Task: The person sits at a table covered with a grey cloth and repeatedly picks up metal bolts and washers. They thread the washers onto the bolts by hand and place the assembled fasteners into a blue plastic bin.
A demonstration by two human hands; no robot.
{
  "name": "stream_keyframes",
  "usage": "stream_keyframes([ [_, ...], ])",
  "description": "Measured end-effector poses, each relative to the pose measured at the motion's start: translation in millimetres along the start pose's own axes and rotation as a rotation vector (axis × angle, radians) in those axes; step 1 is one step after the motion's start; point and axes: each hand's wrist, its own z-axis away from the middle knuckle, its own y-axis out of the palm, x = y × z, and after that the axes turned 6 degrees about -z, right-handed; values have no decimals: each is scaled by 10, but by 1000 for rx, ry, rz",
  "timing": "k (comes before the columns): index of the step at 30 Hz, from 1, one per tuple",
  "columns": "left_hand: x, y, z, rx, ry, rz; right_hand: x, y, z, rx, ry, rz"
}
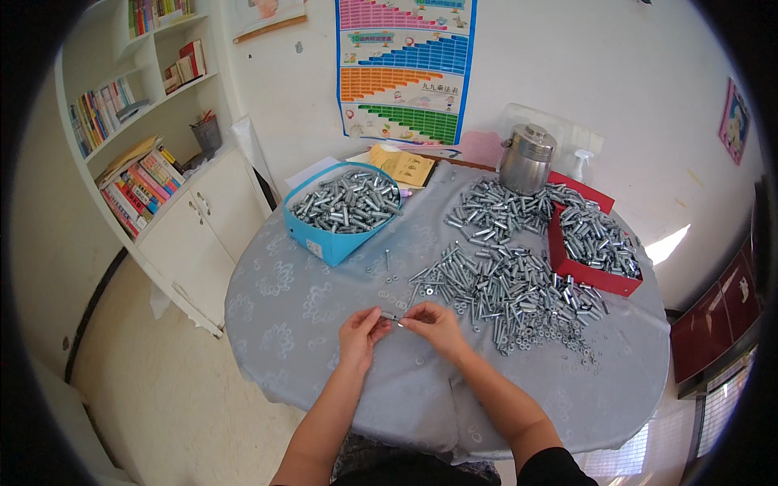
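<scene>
Over the near middle of the table, my left hand [359,330] pinches a short silver metal bolt [387,315] between thumb and fingers. My right hand [433,326] is closed at the bolt's right end, pinching a small shiny metal piece [400,325]; whether it is a nut or a washer I cannot tell. Just beyond my hands lie a few loose washers [384,295] and a single bolt [387,260]. To the right spreads a large heap of bolts [506,292], with many small nuts and washers [559,330] along its near side.
A blue box [328,247] full of bolts stands at the back left. Red box parts [598,280] hold more bolts at the right. A steel canister [527,162] and a pump bottle [580,166] stand behind. Grey cloth [300,324] covers the table; a bookshelf [154,113] is at left.
</scene>
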Motion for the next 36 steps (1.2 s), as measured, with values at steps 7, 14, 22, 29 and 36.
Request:
stream_keyframes([
  [7, -16, 10, 24, 54, -65, 19, 164, 111, 74, -115, -364, 464],
  [14, -13, 42, 62, 177, -100, -33, 240, -103, -62, -310, -371, 548],
  [22, -37, 55, 64, 140, -72, -4, 17, -454, -136, -355, -423, 1225],
  [29, -19, 34, 51, 145, -71, -7, -58, -482, -199, -342, -422, 1182],
  [36, -6, 13, 34, 137, -59, 5, 88, -375, -144, -250, -298, 897],
])
